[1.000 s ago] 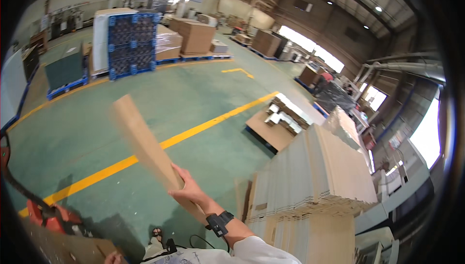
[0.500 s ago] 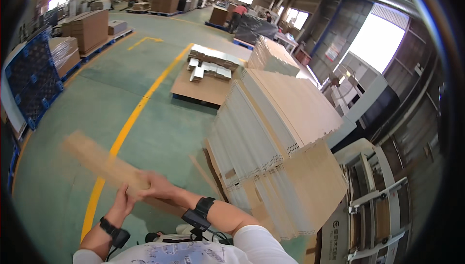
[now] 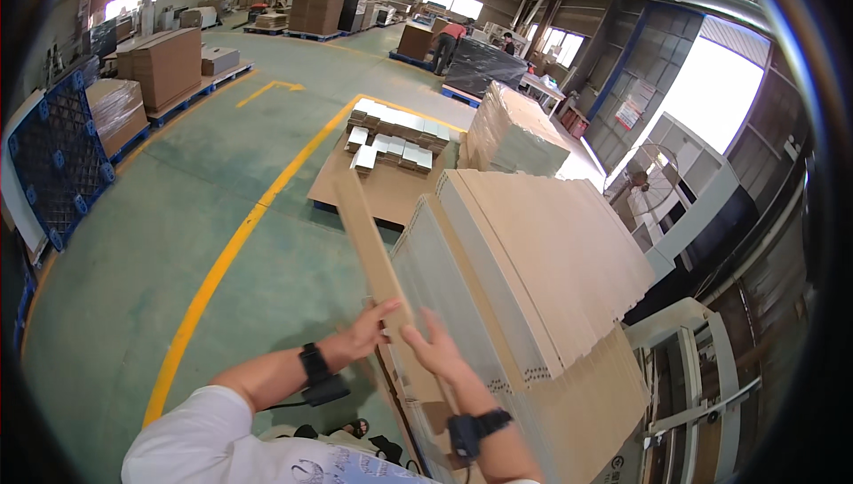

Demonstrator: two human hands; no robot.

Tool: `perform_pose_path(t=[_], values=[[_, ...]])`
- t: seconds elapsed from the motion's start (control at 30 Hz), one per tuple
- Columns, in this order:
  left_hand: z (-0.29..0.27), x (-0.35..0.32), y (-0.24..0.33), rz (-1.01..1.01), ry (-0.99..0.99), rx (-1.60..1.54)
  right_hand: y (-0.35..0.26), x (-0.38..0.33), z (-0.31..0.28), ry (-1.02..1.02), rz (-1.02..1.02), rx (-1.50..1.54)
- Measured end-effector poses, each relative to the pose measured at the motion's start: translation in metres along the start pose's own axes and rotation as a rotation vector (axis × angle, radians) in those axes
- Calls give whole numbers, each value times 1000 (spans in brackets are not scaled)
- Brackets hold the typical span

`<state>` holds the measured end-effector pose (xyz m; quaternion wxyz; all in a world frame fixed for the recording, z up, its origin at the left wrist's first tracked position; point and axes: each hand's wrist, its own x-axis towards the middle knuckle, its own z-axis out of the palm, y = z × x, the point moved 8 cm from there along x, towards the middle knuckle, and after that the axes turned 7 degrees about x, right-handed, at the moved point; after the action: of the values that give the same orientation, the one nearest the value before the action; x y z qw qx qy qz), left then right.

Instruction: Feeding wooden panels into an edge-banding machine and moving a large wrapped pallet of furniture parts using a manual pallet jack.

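A long, narrow light-brown board (image 3: 373, 249) slants up and away in front of me, its far end reaching toward the low pallet. My left hand (image 3: 366, 329) is closed on the board's left edge, the thumb laid toward its face. On the other side is my right hand (image 3: 437, 351), somewhat blurred, with its fingers stretched and apart from the thumb. The thumb is at the board's right edge; whether it presses there I cannot tell. Right beside this hand rises a tall stack of pale panels (image 3: 542, 262) with grey edges and rows of small holes.
Ahead, a low pallet (image 3: 324, 184) carries piles of short white-faced pieces (image 3: 395, 142). A wrapped stack (image 3: 515, 133) stands behind the panels. To the right are a fan (image 3: 647, 178) and a metal-framed machine (image 3: 689, 377). A yellow line (image 3: 222, 271) crosses the green floor. Another person (image 3: 447, 44) bends far off.
The board has swung from pointing left to pointing ahead, beside the panel stack. Both hands have moved right with it. The right hand's fingers have come away from their earlier grip.
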<state>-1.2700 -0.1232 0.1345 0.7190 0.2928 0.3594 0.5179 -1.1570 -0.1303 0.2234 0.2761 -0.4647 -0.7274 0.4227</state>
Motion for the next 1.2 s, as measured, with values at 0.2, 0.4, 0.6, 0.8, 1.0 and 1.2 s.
perform_pose_path(t=[0.2, 0.4, 0.6, 0.8, 1.0, 1.2], values=[[72, 103, 20, -145, -14, -29, 21, -96, -147, 90, 225, -415], [106, 180, 5, -317, -67, 76, 83, -178, -191, 936, 374, -23], [119, 186, 18, -460, -137, 306, 71, -140, -162, 1440, 210, 760], [120, 205, 59, -94, -840, 567, 92, -131, -157, 1479, 156, 881], [106, 218, 44, -604, -322, 146, 89, -150, -152, 1623, 489, 717], [-11, 328, 135, -105, 234, 369, 107, -137, -157, 1452, 391, 472]])
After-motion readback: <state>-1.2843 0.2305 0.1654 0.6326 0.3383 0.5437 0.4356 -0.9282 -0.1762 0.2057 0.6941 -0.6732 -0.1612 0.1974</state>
